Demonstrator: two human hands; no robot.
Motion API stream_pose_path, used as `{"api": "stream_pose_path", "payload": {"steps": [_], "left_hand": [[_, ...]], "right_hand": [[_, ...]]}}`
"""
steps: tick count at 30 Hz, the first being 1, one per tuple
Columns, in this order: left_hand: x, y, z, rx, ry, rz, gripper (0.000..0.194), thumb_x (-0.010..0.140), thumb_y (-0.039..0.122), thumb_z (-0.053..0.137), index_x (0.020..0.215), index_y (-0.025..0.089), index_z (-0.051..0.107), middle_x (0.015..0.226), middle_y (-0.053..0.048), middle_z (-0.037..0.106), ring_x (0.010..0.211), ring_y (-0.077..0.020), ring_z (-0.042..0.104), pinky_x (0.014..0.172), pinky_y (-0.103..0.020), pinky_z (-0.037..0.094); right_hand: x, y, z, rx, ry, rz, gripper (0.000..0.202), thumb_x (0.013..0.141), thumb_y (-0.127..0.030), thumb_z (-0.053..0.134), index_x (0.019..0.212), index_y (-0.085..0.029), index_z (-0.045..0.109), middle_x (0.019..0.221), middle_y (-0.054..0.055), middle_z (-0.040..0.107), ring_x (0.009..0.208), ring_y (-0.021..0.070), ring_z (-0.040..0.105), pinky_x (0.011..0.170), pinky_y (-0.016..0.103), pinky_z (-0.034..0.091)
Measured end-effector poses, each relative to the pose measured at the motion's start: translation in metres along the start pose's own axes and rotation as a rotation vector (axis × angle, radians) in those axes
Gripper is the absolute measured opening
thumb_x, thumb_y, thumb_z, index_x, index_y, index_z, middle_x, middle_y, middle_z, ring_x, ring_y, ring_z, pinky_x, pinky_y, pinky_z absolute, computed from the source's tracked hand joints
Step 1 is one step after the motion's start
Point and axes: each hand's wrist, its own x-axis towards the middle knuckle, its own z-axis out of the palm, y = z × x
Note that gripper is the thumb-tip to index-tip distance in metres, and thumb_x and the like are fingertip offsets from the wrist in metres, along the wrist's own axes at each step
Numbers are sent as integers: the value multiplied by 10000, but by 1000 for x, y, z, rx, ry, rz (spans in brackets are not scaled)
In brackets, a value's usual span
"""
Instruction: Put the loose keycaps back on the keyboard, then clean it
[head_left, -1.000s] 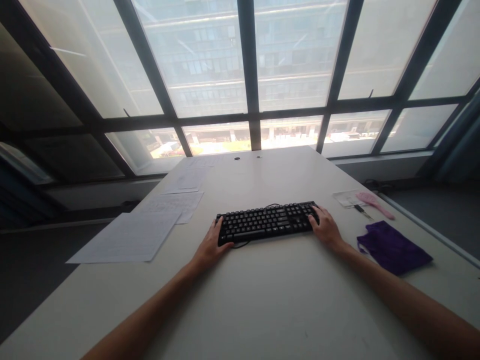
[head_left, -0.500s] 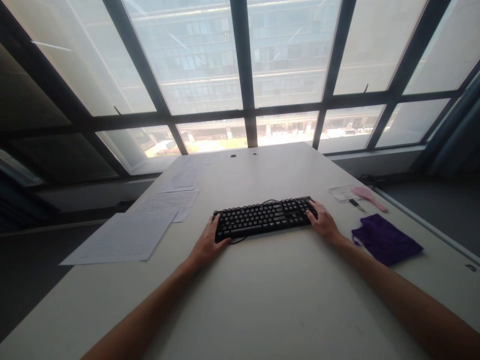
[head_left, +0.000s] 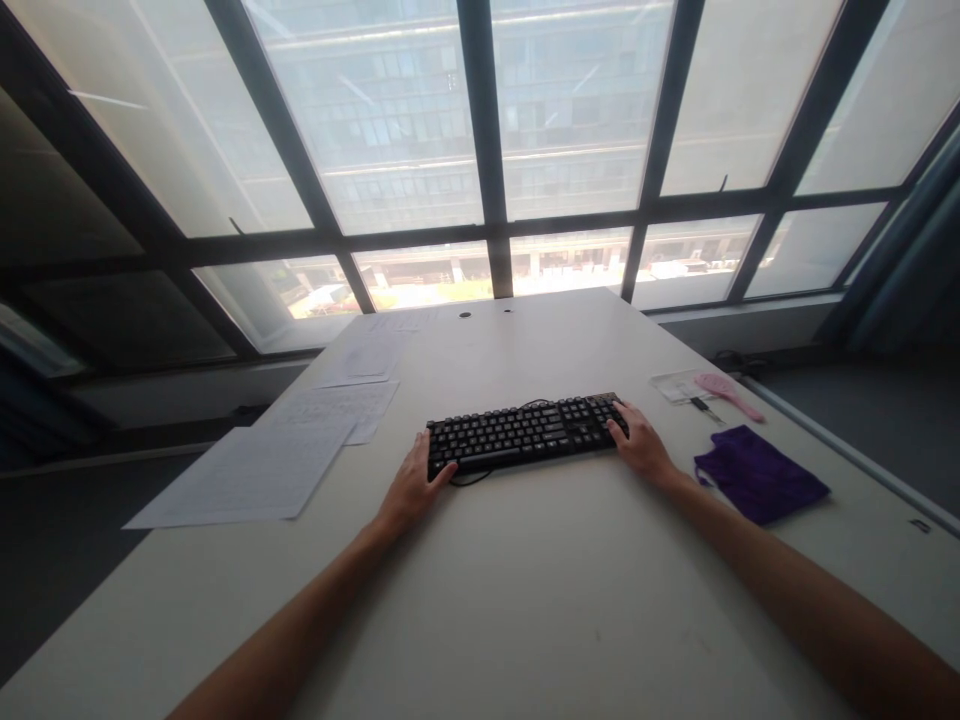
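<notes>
A black computer keyboard [head_left: 517,436] lies in the middle of the white table [head_left: 510,590], its left end slightly nearer to me. My left hand [head_left: 412,485] grips its left end, thumb over the front corner and fingers along the side. At the other end, my right hand [head_left: 639,440] holds the right edge with the thumb on top by the number keys. Part of the keyboard's cable [head_left: 471,480] shows in front of it, and another bit of cable sticks out behind.
Printed paper sheets [head_left: 244,475] lie along the table's left side. To the right are a purple cloth pouch [head_left: 761,475], a pink hairbrush [head_left: 727,393], a small black-ended item [head_left: 703,407] and a clear packet [head_left: 671,386]. Large windows [head_left: 405,130] stand beyond the far edge.
Both hands keep their hold on the keyboard, which appears very slightly further left relative to the papers. The whole view has shifted a little as my head moved.
</notes>
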Motion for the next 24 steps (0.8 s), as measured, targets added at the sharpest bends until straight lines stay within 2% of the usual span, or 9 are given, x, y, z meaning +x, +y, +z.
{"api": "stream_pose_path", "payload": {"steps": [5,9,13,16,21,24], "left_hand": [[-1,-1,2,13,21,4,910,897,647,503,1567,89,242,1582,-235,361,1490,-370,314,1225,-543,262],[3,-10,8,40,15,11,939,912,670,455,1582,73,181,1583,-249,350,1490,-379,311,1215,-566,264],[24,-15,24,74,19,39,924,936,662,414,1575,40,175,1583,-279,329,1492,-391,298,1207,-579,271],[52,-7,42,112,26,59,876,958,609,415,1561,16,185,1574,-303,325,1486,-400,305,1191,-590,289],[101,22,63,170,25,51,854,979,541,419,1539,-50,165,1554,-354,312,1485,-410,300,1179,-569,310],[117,31,67,192,-3,44,840,993,520,405,1544,-57,145,1557,-357,303,1488,-408,290,1180,-565,299]], "right_hand": [[-13,-6,-1,-171,-61,-91,740,951,-594,491,1490,-87,458,1564,252,364,1453,401,340,1168,554,332],[-4,-1,2,-243,-114,-109,812,933,-645,491,1537,-111,389,1592,243,319,1460,407,323,1163,546,333],[27,9,5,-327,-204,-95,837,946,-652,451,1556,-88,350,1609,258,281,1479,396,290,1188,507,294],[60,19,3,-420,-266,-58,811,966,-616,439,1577,-99,307,1627,250,244,1497,372,263,1207,476,250],[109,32,2,-464,-360,92,756,993,-578,433,1603,-170,248,1654,228,181,1514,367,217,1201,572,187],[125,32,3,-380,-328,132,757,972,-535,528,1574,-128,316,1630,276,210,1495,408,241,1170,623,201]]}}
